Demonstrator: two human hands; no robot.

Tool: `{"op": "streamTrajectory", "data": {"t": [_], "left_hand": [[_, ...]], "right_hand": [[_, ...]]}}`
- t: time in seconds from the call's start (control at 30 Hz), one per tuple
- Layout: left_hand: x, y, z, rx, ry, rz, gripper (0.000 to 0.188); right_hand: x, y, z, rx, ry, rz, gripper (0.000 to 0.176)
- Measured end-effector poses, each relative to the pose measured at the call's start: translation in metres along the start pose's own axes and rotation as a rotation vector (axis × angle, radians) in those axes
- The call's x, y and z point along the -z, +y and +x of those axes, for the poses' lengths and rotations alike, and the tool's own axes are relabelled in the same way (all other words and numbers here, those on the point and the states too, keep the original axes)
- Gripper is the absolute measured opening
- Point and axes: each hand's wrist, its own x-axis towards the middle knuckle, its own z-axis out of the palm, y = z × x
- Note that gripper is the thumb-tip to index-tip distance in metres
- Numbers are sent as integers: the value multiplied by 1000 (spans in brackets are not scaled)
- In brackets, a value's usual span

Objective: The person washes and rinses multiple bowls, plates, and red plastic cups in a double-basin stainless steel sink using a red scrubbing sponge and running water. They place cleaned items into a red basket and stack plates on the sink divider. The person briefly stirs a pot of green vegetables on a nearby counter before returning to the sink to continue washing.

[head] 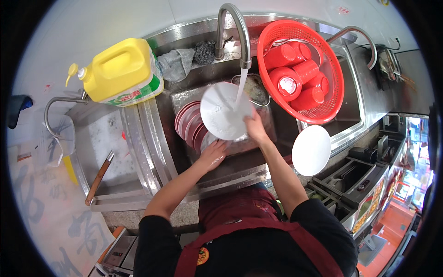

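A white plate [221,110] is tilted in the middle sink, and running water strikes its face. My right hand [255,126] grips this plate by its right edge. Water pours from a curved steel faucet [245,41] directly above. Below the plate, my left hand [215,154] lies against the near end of a row of stacked plates [190,123] with reddish undersides. Whether its fingers close on one of them is hidden. Under the dishes is a shiny metal tray or sheet [183,91].
A red plastic basket [263,69] of red cups [307,98] stands at the right. Another white plate [310,150] rests by the front edge. Left are a yellow detergent jug [121,69], a sudsy sink [107,138] and a wooden-handled tool [98,180]. A grey cloth [176,64] lies behind.
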Motion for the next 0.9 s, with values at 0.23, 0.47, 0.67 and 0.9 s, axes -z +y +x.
{"op": "streamTrajectory", "data": {"t": [0.23,0.47,0.67,0.9], "left_hand": [[-111,-81,86,123,-82,419,35],[-32,-83,28,325,-543,310,41],[-3,-60,-16,453,-328,277,58],[28,-18,-45,578,-254,111,58]], "right_hand": [[-49,-76,71,875,-223,-1116,63],[-6,-75,-25,380,304,-944,55],[-12,-31,-9,627,370,-572,48],[-14,-27,-22,594,475,-434,39]]}}
